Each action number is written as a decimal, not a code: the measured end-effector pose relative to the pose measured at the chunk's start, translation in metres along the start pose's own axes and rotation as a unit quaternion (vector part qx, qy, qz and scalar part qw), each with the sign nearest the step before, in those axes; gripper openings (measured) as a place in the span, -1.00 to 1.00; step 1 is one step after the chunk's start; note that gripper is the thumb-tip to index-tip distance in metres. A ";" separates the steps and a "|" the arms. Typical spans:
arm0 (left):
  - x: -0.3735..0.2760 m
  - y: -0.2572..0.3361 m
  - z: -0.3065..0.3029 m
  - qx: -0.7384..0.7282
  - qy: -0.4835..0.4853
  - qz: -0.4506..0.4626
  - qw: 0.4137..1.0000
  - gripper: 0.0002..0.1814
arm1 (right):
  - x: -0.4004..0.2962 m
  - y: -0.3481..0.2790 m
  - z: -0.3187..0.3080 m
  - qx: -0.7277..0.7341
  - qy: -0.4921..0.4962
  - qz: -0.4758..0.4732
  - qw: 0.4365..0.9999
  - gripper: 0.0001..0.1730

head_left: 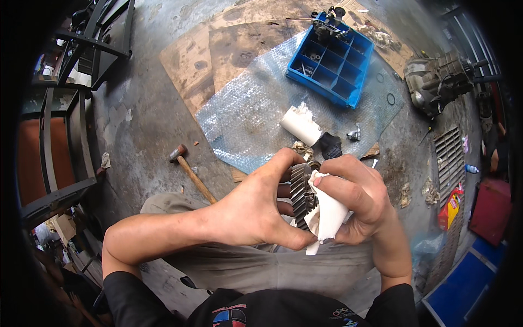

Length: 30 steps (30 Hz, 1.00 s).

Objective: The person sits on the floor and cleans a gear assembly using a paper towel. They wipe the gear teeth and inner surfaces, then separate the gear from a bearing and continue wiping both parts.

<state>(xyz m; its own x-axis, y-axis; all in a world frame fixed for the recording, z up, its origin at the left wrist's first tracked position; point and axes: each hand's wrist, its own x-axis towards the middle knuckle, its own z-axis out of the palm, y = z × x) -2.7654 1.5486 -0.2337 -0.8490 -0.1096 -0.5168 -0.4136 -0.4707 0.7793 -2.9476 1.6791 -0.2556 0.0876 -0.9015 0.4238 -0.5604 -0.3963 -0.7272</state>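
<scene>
A helical metal gear (300,196) is held above my lap, its slanted teeth facing left. My left hand (267,204) grips it by the rim, thumb below and fingers on the far side. Pressed against the gear's right face is a piece of white paper towel (331,210), stained where it meets the metal. My right hand (361,198) pinches that towel between thumb and fingers. The towel and fingers cover much of the gear's right side. Just beyond my hands lie a roll of paper towel (300,125) and a black glove (330,146).
Bubble wrap (249,110) covers cardboard (186,69) on the floor. On it stands a blue divided bin (327,91) with metal parts. A wooden-handled hammer (192,173) lies left. To the right are a gearbox housing (437,81), a floor grate (449,151) and a red-yellow packet (450,207).
</scene>
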 end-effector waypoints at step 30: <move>0.009 -0.025 -0.001 0.533 0.104 0.442 0.714 -0.36 | -0.002 0.017 0.033 0.410 -0.064 0.551 0.724 -0.65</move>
<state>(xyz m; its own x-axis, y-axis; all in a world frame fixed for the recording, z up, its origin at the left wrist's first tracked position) -2.7621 1.5582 -0.2583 -0.9122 -0.1305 0.3883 0.1443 0.7847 0.6028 -2.9306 1.6686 -0.2867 0.0635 -0.7363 -0.6736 0.3247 0.6535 -0.6837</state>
